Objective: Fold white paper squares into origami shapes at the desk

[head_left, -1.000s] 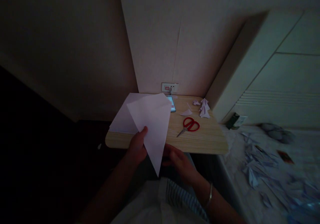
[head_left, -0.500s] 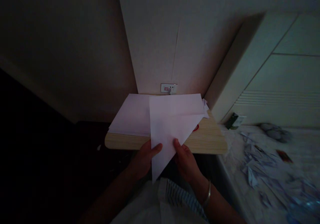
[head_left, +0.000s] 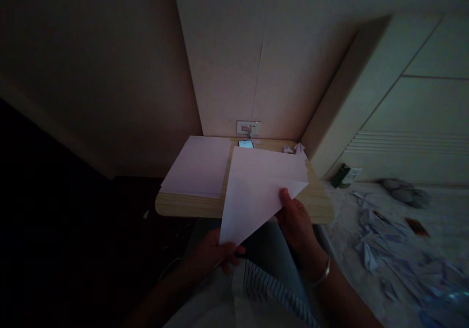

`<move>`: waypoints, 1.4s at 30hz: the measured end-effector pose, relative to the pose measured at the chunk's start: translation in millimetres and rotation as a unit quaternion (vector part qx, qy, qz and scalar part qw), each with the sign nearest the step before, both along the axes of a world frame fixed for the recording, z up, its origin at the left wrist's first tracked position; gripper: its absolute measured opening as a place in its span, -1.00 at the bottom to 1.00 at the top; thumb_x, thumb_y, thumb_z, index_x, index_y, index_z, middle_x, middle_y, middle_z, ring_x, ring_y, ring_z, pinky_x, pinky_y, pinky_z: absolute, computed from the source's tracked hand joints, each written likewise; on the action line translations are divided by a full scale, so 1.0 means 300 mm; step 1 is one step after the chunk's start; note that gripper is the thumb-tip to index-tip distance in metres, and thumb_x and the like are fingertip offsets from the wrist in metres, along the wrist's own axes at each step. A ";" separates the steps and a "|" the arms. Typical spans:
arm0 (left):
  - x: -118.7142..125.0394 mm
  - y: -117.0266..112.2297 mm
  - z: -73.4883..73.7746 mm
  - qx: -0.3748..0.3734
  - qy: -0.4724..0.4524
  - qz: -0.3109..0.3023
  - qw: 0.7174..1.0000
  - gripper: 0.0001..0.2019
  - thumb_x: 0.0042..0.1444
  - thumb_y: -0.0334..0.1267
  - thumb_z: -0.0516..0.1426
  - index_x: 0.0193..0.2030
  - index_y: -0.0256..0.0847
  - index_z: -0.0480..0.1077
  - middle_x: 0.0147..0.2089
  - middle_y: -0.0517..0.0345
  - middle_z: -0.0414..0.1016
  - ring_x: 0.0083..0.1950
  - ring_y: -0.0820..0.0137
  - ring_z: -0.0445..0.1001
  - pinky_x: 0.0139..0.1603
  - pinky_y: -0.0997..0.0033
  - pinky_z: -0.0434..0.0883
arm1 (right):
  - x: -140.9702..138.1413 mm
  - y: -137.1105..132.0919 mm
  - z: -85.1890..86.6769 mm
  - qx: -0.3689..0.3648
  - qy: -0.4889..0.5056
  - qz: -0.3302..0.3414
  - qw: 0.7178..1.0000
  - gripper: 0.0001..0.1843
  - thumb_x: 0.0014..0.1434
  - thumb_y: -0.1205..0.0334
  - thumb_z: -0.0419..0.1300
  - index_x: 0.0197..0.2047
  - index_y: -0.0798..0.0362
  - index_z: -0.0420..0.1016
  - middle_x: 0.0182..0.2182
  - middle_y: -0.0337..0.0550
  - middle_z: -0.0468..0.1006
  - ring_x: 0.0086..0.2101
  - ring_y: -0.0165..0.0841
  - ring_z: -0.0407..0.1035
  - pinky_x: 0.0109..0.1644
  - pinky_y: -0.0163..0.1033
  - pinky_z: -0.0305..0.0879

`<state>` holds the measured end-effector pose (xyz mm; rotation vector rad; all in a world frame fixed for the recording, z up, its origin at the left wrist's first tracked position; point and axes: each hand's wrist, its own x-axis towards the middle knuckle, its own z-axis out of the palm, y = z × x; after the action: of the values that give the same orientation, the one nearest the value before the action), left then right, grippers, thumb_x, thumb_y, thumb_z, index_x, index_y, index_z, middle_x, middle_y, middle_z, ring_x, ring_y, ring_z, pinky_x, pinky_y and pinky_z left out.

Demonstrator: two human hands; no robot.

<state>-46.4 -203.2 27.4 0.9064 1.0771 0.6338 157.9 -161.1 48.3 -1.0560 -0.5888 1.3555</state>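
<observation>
Pinching the folded paper [head_left: 256, 191], left hand [head_left: 214, 251] has dropped to its tip; right hand [head_left: 297, 221] grips farther right.

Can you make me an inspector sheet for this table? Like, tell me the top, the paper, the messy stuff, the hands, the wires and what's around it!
Surface: wood-grain tabletop, partly hidden by paper.
Things in hand: folded white paper with a slanted near edge.
Clutter: flat white paper at left; lit smartphone at back; small folded paper pieces at back right.
Hands: left hand holds the folded paper's near corner; right hand grips its slanted edge.
Cables: plug in the wall socket; its cable's path is unclear.
Surroundings: wall behind; bed at right, strewn with paper pieces.
</observation>
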 end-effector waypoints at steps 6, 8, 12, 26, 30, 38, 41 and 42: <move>-0.053 -0.003 0.000 0.011 0.025 -0.018 0.999 -0.71 -0.08 -0.16 0.21 -0.23 -0.29 0.40 -0.30 -0.02 0.56 -0.48 0.40 0.47 -0.63 0.53 0.31 | 0.127 0.025 0.010 0.003 -0.029 -0.020 0.999 -0.66 -0.10 0.12 0.36 -0.25 0.11 0.51 -0.31 -0.15 0.60 -0.39 -0.36 0.44 -0.39 -0.29 0.42; -0.075 0.000 0.008 0.013 0.034 -0.029 0.999 -0.69 -0.07 -0.13 0.20 -0.22 -0.29 0.40 -0.30 -0.01 0.55 -0.48 0.41 0.46 -0.62 0.52 0.31 | 0.157 0.023 0.005 -0.007 -0.057 -0.023 0.998 -0.66 -0.15 0.14 0.39 -0.30 0.13 0.52 -0.37 -0.15 0.60 -0.43 -0.36 0.43 -0.46 -0.31 0.41; -0.118 0.007 0.029 0.002 0.062 -0.038 0.997 -0.67 -0.08 -0.10 0.21 -0.22 -0.30 0.39 -0.42 0.08 0.51 -0.51 0.43 0.44 -0.61 0.52 0.31 | 0.187 0.017 -0.002 -0.034 -0.106 -0.024 0.993 -0.68 -0.22 0.16 0.42 -0.38 0.12 0.52 -0.48 -0.21 0.57 -0.53 -0.42 0.38 -0.58 -0.40 0.37; -0.192 0.186 0.117 0.135 0.033 0.105 0.985 -0.52 -0.12 -0.01 0.24 -0.10 -0.29 0.42 -0.14 -0.05 0.55 -0.13 0.29 0.50 -0.08 0.35 0.36 | 0.167 0.042 -0.014 -0.048 -0.109 0.005 0.993 -0.66 -0.25 0.14 0.43 -0.39 0.12 0.52 -0.52 -0.21 0.56 -0.58 -0.42 0.38 -0.61 -0.39 0.39; -0.062 0.295 0.151 0.174 -0.002 0.085 0.981 -0.62 -0.12 -0.03 0.25 -0.25 -0.32 0.45 -0.35 0.08 0.55 -0.37 0.39 0.47 -0.31 0.44 0.36 | 0.111 0.053 -0.006 -0.034 -0.126 0.049 0.990 -0.68 -0.20 0.11 0.41 -0.39 0.14 0.54 -0.49 -0.18 0.58 -0.52 -0.40 0.41 -0.56 -0.38 0.40; -0.041 0.355 0.125 0.156 -0.005 0.094 0.983 -0.72 -0.17 -0.12 0.27 -0.37 -0.28 0.41 -0.47 0.23 0.49 -0.52 0.47 0.40 -0.47 0.50 0.30 | 0.170 0.074 0.042 -0.029 -0.144 0.107 0.983 -0.71 -0.21 0.12 0.40 -0.47 0.18 0.57 -0.54 -0.15 0.57 -0.60 -0.48 0.36 -0.55 -0.42 0.39; -0.052 0.352 0.138 0.161 -0.015 0.089 0.983 -0.73 -0.14 -0.15 0.26 -0.32 -0.25 0.41 -0.45 0.22 0.51 -0.48 0.45 0.43 -0.43 0.49 0.33 | 0.194 0.081 0.058 -0.029 -0.159 0.120 0.980 -0.73 -0.23 0.14 0.41 -0.50 0.19 0.57 -0.59 -0.17 0.54 -0.65 -0.51 0.32 -0.58 -0.44 0.36; -0.054 0.351 0.144 0.162 -0.015 0.088 0.983 -0.74 -0.14 -0.15 0.25 -0.33 -0.25 0.41 -0.45 0.22 0.51 -0.48 0.45 0.43 -0.43 0.49 0.34 | 0.199 0.082 0.062 -0.029 -0.160 0.127 0.978 -0.73 -0.22 0.14 0.40 -0.49 0.19 0.57 -0.58 -0.16 0.55 -0.65 -0.51 0.33 -0.57 -0.43 0.36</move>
<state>-62.6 -97.8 70.7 1.0840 1.0514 0.9865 217.5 -136.4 66.9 -1.2922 -0.9533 1.4395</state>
